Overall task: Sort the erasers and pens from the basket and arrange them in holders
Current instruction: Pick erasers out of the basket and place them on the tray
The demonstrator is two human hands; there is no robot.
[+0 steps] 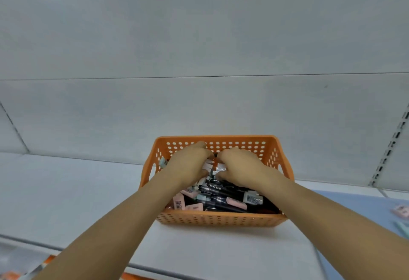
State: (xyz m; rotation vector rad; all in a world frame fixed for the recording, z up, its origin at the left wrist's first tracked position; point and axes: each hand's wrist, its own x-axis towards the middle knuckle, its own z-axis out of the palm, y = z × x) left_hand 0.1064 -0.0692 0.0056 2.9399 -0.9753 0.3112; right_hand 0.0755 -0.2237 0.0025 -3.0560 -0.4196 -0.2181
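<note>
orange perforated plastic basket (218,219) on a pale shelf (88,191), packed with dark pens (221,193) and pink erasers (178,202) lying crosswise. likely to snag: tangled pens could drag out along with whatever gets lifted, spilling loose pieces over the rim. no holders in view. left hand (190,164) and right hand (241,167) both reaching deep toward the far wall, knuckles up, fingers curled down over pale wrapped items. cannot tell whether either actually pinches anything, fingertips hidden. blue mat (354,209) just beside on the right.
</note>
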